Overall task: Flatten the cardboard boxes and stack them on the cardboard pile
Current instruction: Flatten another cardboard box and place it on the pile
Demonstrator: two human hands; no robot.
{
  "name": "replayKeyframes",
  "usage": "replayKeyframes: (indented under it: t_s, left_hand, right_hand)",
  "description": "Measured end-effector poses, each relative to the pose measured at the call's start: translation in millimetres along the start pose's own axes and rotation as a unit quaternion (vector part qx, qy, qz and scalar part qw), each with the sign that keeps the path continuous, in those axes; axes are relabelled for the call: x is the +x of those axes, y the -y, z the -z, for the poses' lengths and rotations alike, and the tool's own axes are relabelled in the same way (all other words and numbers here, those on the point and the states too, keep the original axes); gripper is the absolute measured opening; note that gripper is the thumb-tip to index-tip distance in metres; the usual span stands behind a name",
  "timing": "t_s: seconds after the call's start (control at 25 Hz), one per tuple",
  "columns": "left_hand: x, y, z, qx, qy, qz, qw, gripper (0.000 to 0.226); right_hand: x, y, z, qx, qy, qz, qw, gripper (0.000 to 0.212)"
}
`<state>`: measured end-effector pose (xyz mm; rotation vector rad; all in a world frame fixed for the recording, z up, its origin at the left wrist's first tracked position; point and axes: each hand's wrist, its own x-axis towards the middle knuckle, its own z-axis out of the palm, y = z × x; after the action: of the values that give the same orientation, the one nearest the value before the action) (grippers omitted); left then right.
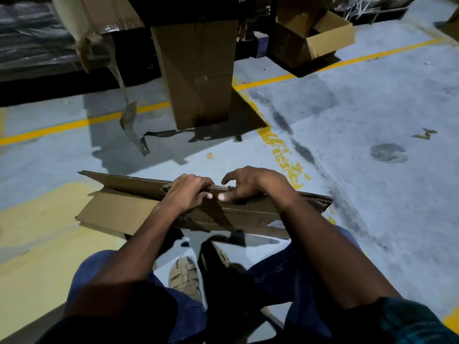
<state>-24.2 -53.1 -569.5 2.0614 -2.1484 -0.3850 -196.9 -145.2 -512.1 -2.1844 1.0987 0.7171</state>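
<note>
Both hands on flattened box (139, 209) edge

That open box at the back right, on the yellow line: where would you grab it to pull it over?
Probably by the near flap of the open box, coming from the front. The box lies tipped with its opening up and toward the camera, so that raised flap edge is thin, free and nearest; the walls look too broad to pinch.

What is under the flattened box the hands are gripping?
Under the flattened box, at its left, lies pale yellow sheet; the grey floor shows elsewhere. Both hands, left and right, grip its top edge. Directly beneath is hidden.
</note>
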Motion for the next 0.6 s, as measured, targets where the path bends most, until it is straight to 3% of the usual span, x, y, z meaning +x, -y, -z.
replayKeyframes:
  t_s: [0.12,0.2,0.28,0.4,0.48,0.6]
  left_hand:
    - [2.4,2.2,-1.1,-0.021,-0.01,0.02,1.0,0.025]
    - [0.4,3.4,3.4,-0.094,-0.041,0.046,0.994,0.024]
    - [-4.8,11.8,12.2,-0.132,-0.106,0.065,0.983,0.018]
    - [-23.3,30.1,25.8,-0.037,-0.191,0.089,0.977,0.019]
    - [-40.3,38.7,31.9,-0.003,-0.208,0.122,0.971,0.044]
    - [-64.3,35.3,29.0,0.011,-0.076,0.181,0.981,0.108]
  right_hand:
    - [8.0,6.2,-10.3,-0.03,-0.053,0.023,0.998,0.048]
    - [8.3,6.8,-11.8,-0.036,-0.107,0.027,0.993,0.03]
    - [7.4,6.8,-11.9,-0.046,-0.153,0.024,0.987,0.026]
    - [3.8,7.7,-8.7,-0.073,-0.204,0.026,0.976,0.029]
    - [-3.2,5.8,-3.8,-0.086,-0.237,0.032,0.967,0.025]
    - [-22.4,1.7,1.6,-0.104,-0.297,0.033,0.949,0.02]
